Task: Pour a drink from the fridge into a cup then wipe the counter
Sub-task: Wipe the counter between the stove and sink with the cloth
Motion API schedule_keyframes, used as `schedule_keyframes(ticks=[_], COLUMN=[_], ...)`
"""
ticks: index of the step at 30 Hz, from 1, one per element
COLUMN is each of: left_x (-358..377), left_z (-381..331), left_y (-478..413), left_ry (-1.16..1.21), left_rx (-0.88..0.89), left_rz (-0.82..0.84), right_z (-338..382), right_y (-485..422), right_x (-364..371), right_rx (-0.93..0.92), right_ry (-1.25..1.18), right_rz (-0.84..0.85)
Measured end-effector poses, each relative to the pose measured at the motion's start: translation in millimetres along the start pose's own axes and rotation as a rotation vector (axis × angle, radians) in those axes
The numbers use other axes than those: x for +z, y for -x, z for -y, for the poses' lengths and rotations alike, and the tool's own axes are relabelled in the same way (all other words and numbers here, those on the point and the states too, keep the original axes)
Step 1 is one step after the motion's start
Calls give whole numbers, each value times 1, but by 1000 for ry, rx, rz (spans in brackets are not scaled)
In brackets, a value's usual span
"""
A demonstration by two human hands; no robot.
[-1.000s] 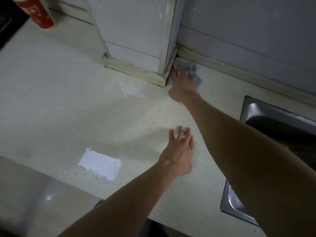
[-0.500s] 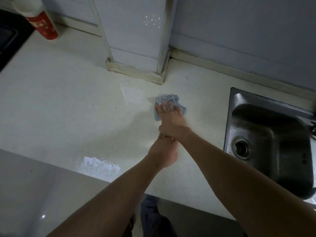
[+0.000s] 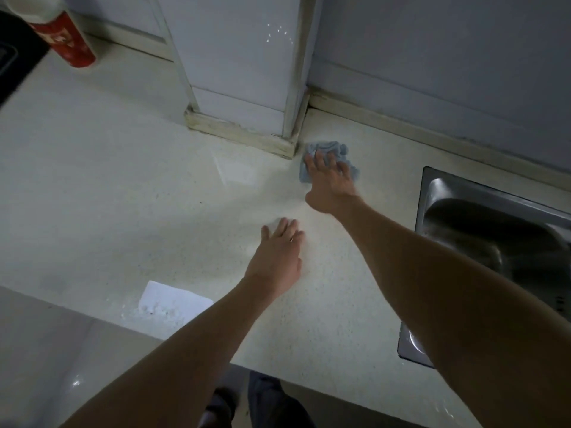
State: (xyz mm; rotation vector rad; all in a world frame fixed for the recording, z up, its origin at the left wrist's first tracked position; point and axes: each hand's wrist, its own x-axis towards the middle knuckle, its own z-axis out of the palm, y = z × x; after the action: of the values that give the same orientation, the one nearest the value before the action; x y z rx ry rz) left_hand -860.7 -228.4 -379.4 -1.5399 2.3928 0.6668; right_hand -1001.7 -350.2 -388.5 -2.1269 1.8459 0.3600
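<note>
Here, pale speckled counter (image 3: 123, 186) beside sink (image 3: 494, 220)

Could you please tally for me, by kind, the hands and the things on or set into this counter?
Hands: 2 (left hand, right hand)
Cloth: 1
Can: 1
Sink: 1
Total: 5

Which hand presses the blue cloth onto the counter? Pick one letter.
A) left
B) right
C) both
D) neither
B: the right hand lies flat on the blue cloth by the pillar base; the left hand rests on bare counter.
</note>
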Motion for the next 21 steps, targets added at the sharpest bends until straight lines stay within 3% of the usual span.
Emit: schedule_keyframes(ticks=[10, 17, 21], left_x=[-13, -3, -5], left_z=[6, -2, 1], left_y=[-11, -7, -10], left_ry=[-81, -20, 19], left_rx=[35, -25, -30], left_rz=[136, 160, 160], right_z=[-47, -53, -89], right_y=[-76, -68, -37], right_x=[-35, -26, -12], right_rx=[60, 26, 100], right_ry=[88, 105, 86], right_rz=[10, -33, -52])
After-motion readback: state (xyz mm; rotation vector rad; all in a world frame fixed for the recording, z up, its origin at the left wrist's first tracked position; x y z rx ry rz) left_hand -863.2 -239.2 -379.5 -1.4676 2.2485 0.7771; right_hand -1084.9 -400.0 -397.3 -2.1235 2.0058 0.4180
